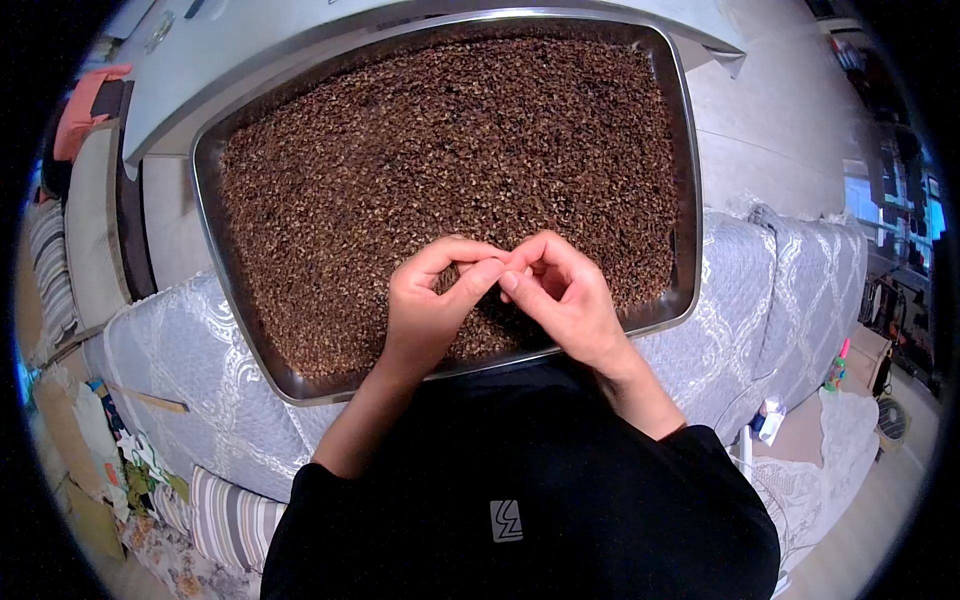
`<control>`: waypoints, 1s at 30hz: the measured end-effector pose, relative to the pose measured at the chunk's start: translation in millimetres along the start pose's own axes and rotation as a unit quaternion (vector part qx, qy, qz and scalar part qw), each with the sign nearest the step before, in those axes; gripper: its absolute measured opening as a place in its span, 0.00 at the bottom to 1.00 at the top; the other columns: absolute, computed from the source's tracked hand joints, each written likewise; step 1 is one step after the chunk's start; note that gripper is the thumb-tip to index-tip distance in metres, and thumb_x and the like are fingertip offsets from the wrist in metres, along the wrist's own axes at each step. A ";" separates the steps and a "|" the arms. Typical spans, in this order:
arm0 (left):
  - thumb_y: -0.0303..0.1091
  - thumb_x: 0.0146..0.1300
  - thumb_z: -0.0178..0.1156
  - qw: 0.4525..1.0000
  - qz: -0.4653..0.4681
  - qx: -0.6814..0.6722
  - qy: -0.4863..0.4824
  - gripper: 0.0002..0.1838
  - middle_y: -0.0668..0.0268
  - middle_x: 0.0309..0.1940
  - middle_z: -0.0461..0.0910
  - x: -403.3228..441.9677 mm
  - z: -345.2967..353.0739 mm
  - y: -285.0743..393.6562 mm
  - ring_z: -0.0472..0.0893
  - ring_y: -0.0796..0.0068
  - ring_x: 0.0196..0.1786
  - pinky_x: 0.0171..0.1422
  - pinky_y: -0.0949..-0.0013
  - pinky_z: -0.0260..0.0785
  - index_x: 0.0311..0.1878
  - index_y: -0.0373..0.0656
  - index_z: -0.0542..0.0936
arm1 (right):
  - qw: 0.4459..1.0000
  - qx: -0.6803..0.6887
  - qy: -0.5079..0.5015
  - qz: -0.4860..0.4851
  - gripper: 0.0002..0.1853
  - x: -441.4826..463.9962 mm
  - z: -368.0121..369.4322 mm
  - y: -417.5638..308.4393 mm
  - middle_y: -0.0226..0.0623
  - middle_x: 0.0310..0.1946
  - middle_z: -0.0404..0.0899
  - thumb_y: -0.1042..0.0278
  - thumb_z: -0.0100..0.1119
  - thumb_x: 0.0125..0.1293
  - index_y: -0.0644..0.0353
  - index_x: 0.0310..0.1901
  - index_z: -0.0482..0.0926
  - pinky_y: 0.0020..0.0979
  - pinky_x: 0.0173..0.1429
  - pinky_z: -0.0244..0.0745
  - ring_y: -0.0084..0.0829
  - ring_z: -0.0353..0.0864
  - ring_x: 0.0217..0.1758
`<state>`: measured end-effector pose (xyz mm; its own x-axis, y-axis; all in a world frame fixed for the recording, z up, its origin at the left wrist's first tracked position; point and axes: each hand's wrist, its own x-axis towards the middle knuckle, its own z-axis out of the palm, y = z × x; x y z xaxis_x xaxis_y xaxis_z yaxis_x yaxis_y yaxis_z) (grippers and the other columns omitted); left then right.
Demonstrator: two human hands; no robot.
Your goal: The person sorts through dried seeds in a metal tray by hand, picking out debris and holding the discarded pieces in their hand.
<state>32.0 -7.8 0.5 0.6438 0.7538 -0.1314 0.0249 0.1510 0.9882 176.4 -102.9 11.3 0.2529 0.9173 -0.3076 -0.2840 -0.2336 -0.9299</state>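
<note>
A large metal tray (pixel 693 180) is filled with small brown, dried-looking pieces (pixel 450 150) spread across it. Over the near part of the tray, my left hand (pixel 435 295) has its thumb and forefinger pinched together. My right hand (pixel 570 295) is pinched in the same way, and its fingertips meet those of the left. Whatever lies between the fingertips, if anything, is too small to make out. Both wrists cross above the tray's near rim.
A pale table (pixel 230 50) stands beyond the tray. Grey patterned cloth (pixel 190 370) covers the seat on both sides below it. A striped cushion (pixel 232 520) lies lower left, and a white lace cloth (pixel 845 450) is at right.
</note>
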 end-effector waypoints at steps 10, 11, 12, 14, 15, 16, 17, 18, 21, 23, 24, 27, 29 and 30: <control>0.45 0.81 0.40 0.917 -0.201 -0.345 -0.028 0.19 0.71 0.27 0.70 3.6 -8.9 -0.3 0.64 0.87 0.22 0.23 0.82 0.52 0.40 0.42 0.73 | 0.958 -0.229 0.091 -0.148 0.06 -4.8 10.2 0.5 0.28 0.25 0.76 0.76 0.70 0.61 0.61 0.35 0.80 0.25 0.30 0.67 0.21 0.72 0.25; 0.45 0.81 0.40 0.913 -0.221 -0.343 -0.026 0.19 0.71 0.27 0.70 3.1 -7.5 -0.3 0.64 0.87 0.22 0.23 0.82 0.52 0.40 0.42 0.73 | 0.941 -0.261 0.082 -0.198 0.07 -3.3 10.2 -1.8 0.30 0.25 0.77 0.75 0.70 0.59 0.60 0.34 0.80 0.27 0.31 0.68 0.25 0.74 0.26; 0.44 0.81 0.40 0.908 -0.241 -0.342 -0.024 0.19 0.71 0.27 0.70 2.0 -5.3 -0.1 0.63 0.87 0.22 0.23 0.82 0.51 0.40 0.42 0.74 | 0.921 -0.291 0.073 -0.247 0.07 -0.8 10.3 -3.8 0.32 0.26 0.77 0.75 0.71 0.57 0.60 0.34 0.80 0.29 0.31 0.70 0.29 0.75 0.26; 0.43 0.81 0.40 0.899 -0.272 -0.343 -0.023 0.18 0.71 0.27 0.69 0.2 -4.0 -0.5 0.63 0.87 0.22 0.23 0.83 0.51 0.41 0.42 0.73 | 0.875 -0.357 0.053 -0.322 0.08 2.8 12.6 -4.0 0.35 0.27 0.79 0.72 0.74 0.54 0.59 0.34 0.82 0.35 0.32 0.74 0.38 0.79 0.29; 0.42 0.81 0.39 0.894 -0.283 -0.347 -0.024 0.17 0.71 0.27 0.70 -0.6 -4.2 -2.3 0.63 0.87 0.22 0.23 0.83 0.51 0.42 0.42 0.73 | 0.871 -0.368 0.052 -0.321 0.08 3.1 12.8 -5.7 0.34 0.27 0.79 0.72 0.73 0.54 0.59 0.33 0.83 0.35 0.33 0.74 0.38 0.79 0.30; 0.42 0.80 0.39 0.889 -0.295 -0.350 -0.025 0.17 0.71 0.28 0.70 -1.2 -4.6 -4.1 0.63 0.87 0.22 0.23 0.83 0.50 0.42 0.41 0.73 | 0.867 -0.378 0.051 -0.321 0.07 3.4 13.2 -8.3 0.34 0.28 0.79 0.72 0.73 0.54 0.59 0.33 0.83 0.36 0.33 0.74 0.38 0.80 0.30; 0.41 0.80 0.39 0.883 -0.306 -0.354 -0.026 0.16 0.71 0.28 0.70 -1.5 -4.9 -4.9 0.63 0.87 0.22 0.23 0.83 0.50 0.43 0.41 0.73 | 0.863 -0.389 0.050 -0.320 0.07 3.5 13.3 -9.7 0.34 0.28 0.80 0.71 0.73 0.55 0.58 0.33 0.83 0.36 0.34 0.75 0.37 0.80 0.30; 0.40 0.81 0.40 0.877 -0.304 -0.370 -0.030 0.16 0.72 0.27 0.68 -1.0 -5.2 -3.4 0.62 0.87 0.22 0.22 0.83 0.50 0.43 0.41 0.73 | 0.869 -0.365 0.053 -0.330 0.05 7.0 8.6 -8.1 0.34 0.29 0.80 0.72 0.72 0.56 0.58 0.33 0.84 0.36 0.37 0.76 0.37 0.81 0.32; 0.38 0.82 0.41 0.857 -0.299 -0.418 -0.041 0.14 0.74 0.24 0.64 0.1 -6.0 5.0 0.60 0.87 0.21 0.20 0.81 0.48 0.44 0.41 0.73 | 0.830 -0.420 0.138 -0.341 0.06 23.9 -18.3 -12.1 0.36 0.31 0.81 0.75 0.69 0.57 0.59 0.36 0.84 0.37 0.42 0.76 0.39 0.81 0.37; 0.35 0.81 0.42 0.858 -0.281 -0.425 -0.059 0.13 0.75 0.23 0.62 -1.2 -9.0 3.0 0.59 0.88 0.20 0.20 0.82 0.49 0.52 0.39 0.74 | 0.788 -0.491 0.213 -0.305 0.07 35.5 -38.9 -15.2 0.37 0.34 0.80 0.76 0.69 0.57 0.59 0.38 0.84 0.38 0.45 0.75 0.41 0.79 0.40; 0.35 0.81 0.42 0.863 -0.265 -0.424 -0.074 0.13 0.75 0.23 0.62 -1.6 -9.7 2.1 0.59 0.88 0.20 0.21 0.82 0.49 0.55 0.38 0.74 | 0.763 -0.523 0.228 -0.304 0.07 39.9 -48.2 -17.8 0.37 0.36 0.80 0.76 0.69 0.57 0.58 0.38 0.84 0.39 0.45 0.74 0.41 0.78 0.41; 0.33 0.81 0.43 0.878 -0.260 -0.392 -0.086 0.15 0.76 0.23 0.62 0.0 -8.6 7.1 0.59 0.88 0.21 0.21 0.82 0.49 0.61 0.37 0.73 | 0.729 -0.572 0.234 -0.294 0.09 53.3 -56.7 -20.3 0.37 0.38 0.78 0.76 0.69 0.57 0.55 0.40 0.85 0.40 0.46 0.74 0.42 0.77 0.44; 0.33 0.81 0.43 0.883 -0.266 -0.378 -0.084 0.17 0.76 0.23 0.61 0.4 -6.0 10.9 0.58 0.88 0.21 0.21 0.82 0.49 0.63 0.36 0.72 | 0.736 -0.581 0.212 -0.276 0.09 58.1 -55.3 -18.2 0.38 0.39 0.78 0.75 0.69 0.56 0.54 0.40 0.85 0.40 0.46 0.74 0.42 0.77 0.44; 0.33 0.81 0.43 0.883 -0.266 -0.378 -0.083 0.17 0.76 0.23 0.61 0.2 -4.8 12.0 0.58 0.89 0.21 0.21 0.82 0.49 0.64 0.36 0.72 | 0.743 -0.576 0.212 -0.267 0.09 58.1 -53.6 -16.5 0.38 0.37 0.79 0.75 0.70 0.56 0.56 0.39 0.84 0.40 0.46 0.74 0.42 0.77 0.44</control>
<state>28.8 -2.8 12.0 0.7999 0.3520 -0.4861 -0.1182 0.8865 0.4473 245.3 -63.1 -2.0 0.3826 0.8516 0.3582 0.8801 -0.2179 -0.4219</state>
